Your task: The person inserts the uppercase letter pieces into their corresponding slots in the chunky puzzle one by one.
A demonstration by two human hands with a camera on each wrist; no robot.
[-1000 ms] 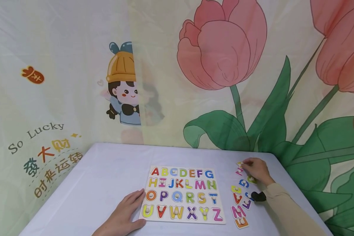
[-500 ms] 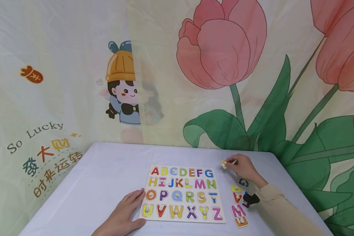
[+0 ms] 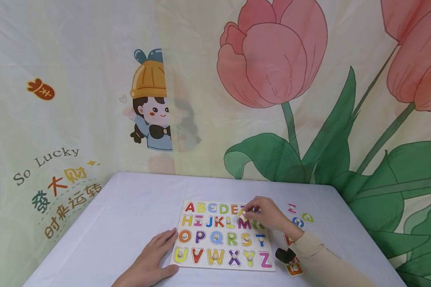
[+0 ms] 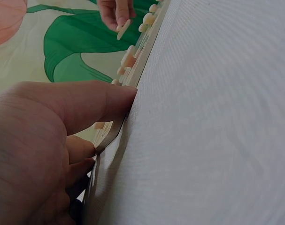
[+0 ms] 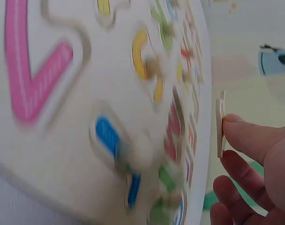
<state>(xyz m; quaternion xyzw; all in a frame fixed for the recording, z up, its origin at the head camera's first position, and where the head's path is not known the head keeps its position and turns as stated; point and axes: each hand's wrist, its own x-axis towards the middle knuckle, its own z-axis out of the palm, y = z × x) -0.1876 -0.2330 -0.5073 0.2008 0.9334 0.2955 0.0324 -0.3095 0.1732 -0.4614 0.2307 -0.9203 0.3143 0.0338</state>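
Observation:
In the head view a wooden alphabet puzzle board [image 3: 226,268] lies on the table, with coloured letters in four rows and knobs on several pieces. My left hand [image 3: 149,257] rests at its left side, fingers extended along the edge and thumb at the near corner. In the left wrist view the thumb [image 4: 102,101] touches the board's edge [image 4: 144,61]. My right hand [image 3: 269,215] pinches a yellowish letter piece [image 3: 242,213] over the upper right of the board. That flat piece [image 5: 220,124] stands on edge between thumb and fingers in the right wrist view; its letter cannot be read.
Right of the board lie loose letter pieces: a pink Z-like one [image 3: 291,208], a blue G [image 3: 297,222], a green D [image 3: 307,217] and an orange E [image 3: 294,270]. The right sleeve [image 3: 327,259] and a black wrist device [image 3: 285,255] cover others. A printed curtain [image 3: 197,119] hangs behind the table.
My right hand has picked the yellowish piece from the far end of the loose letters and carried it left over the board. My left hand stays at the board's left edge.

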